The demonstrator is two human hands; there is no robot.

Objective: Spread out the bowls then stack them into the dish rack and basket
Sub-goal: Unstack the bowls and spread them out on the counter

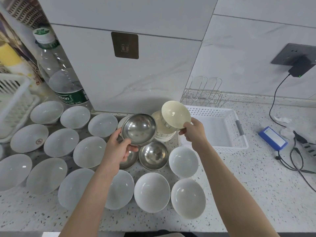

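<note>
Steel bowl (138, 129): polished metal, mirror-bright, smooth. Cream bowl (176, 115): glazed, soft sheen. White bowls (151, 192): glossy glazed ceramic. Basket (227, 115): white perforated plastic, matt. Dish rack (203, 93): thin shiny wire. Tabletop (248, 194): speckled stone, smooth. Bottle (58, 72): clear plastic.

Steel bowl (129, 159) under left hand (118, 151): mostly hidden. White bowl (119, 189) beneath left forearm: partly covered.
</note>
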